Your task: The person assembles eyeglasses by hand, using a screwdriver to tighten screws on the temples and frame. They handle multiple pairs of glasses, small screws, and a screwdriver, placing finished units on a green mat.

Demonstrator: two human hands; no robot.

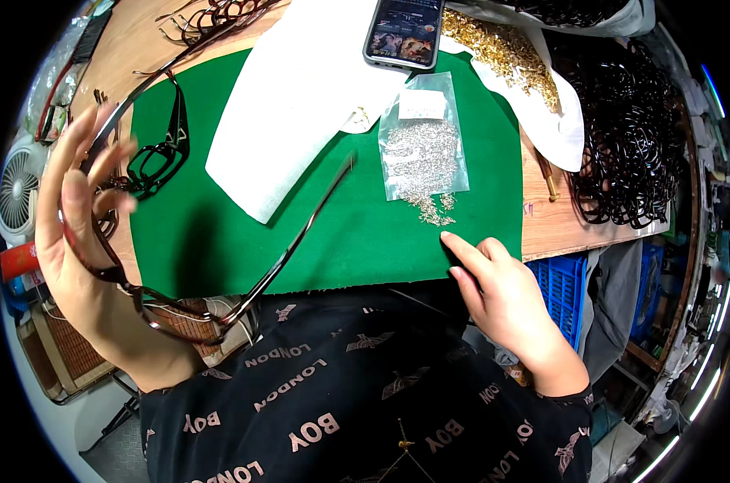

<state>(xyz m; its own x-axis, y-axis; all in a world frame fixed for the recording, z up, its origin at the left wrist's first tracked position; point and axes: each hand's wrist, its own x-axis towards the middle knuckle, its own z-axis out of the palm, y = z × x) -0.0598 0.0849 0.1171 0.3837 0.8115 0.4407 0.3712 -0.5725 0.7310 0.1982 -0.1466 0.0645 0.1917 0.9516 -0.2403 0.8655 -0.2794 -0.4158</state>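
My left hand point(79, 217) is raised at the left, slightly blurred, holding a dark eyeglass frame point(152, 310) between thumb and fingers. One temple arm of the frame slants over the green mat point(341, 249); the other rises past my fingers. My right hand point(502, 294) hovers by the mat's near edge with the index finger stretched out, the thumb apart and nothing held. Just beyond that fingertip, tiny silver metal parts point(433, 211) spill from the mouth of a clear plastic bag point(399, 181). Their exact kind is too small to tell.
A white cloth point(276, 113) and a phone point(401, 36) lie at the back. Gold-coloured small parts point(510, 60) rest on another cloth. Dark frames are heaped at the right point(631, 129); another frame point(156, 165) lies on the mat's left. A brass-ended tool point(551, 185) lies nearby.
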